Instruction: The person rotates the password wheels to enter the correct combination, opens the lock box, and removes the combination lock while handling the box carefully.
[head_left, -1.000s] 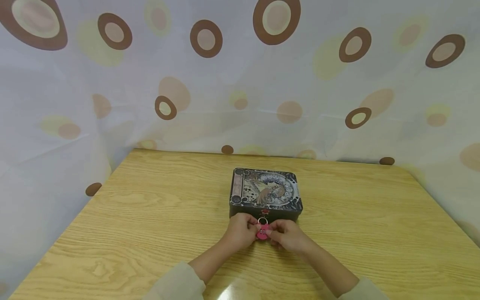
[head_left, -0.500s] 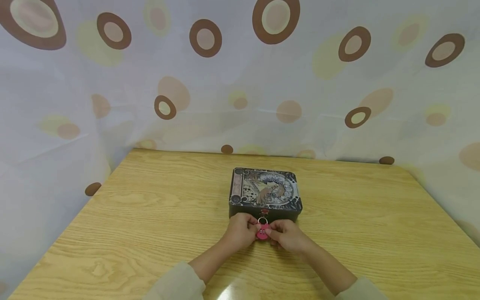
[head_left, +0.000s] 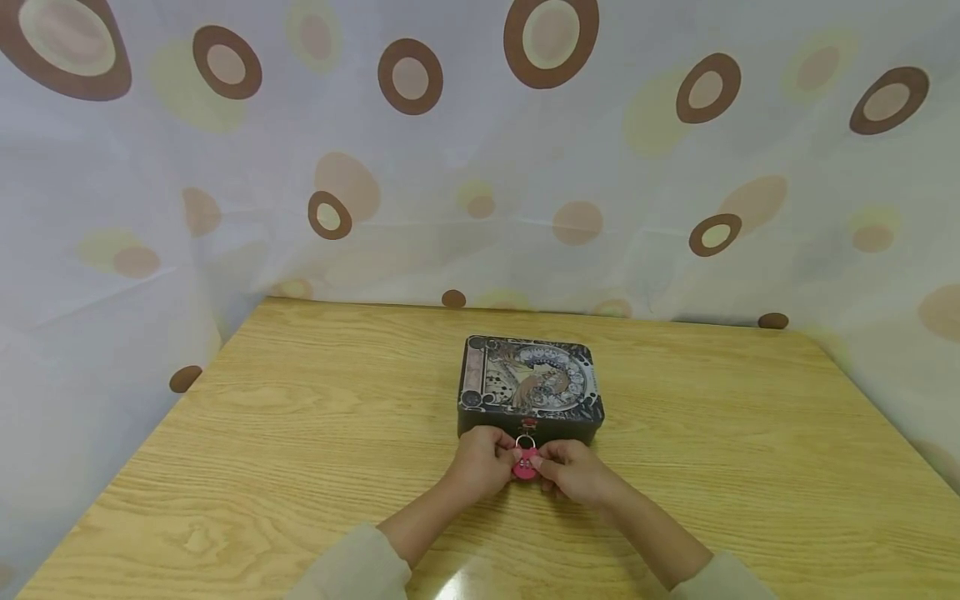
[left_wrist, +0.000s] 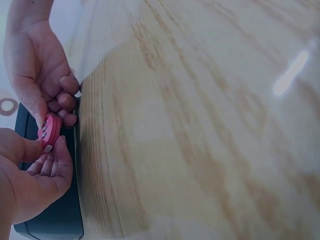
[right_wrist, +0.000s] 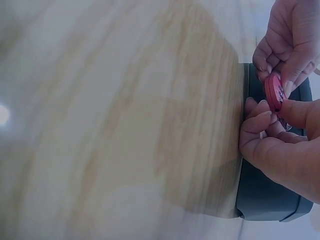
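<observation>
Presently, the pink padlock point(head_left: 526, 467) is held at the front of the dark box point(head_left: 531, 387), just below the red clasp point(head_left: 529, 424), with 1 side pinched by the left hand point(head_left: 482, 463) and the other by the right hand point(head_left: 579, 472). The box is seen closed, and work on the dials point(left_wrist: 44, 131) is judged unfinished; whether the shackle point(head_left: 517, 441) is fastened or released cannot be told.

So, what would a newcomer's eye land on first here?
Probably the bright pink padlock, pinched by the left hand and the right hand in front of the dark box. That box, with its ornate top, sits on the wooden table. Behind the table, pale cloth with brown rings stands out too.
</observation>
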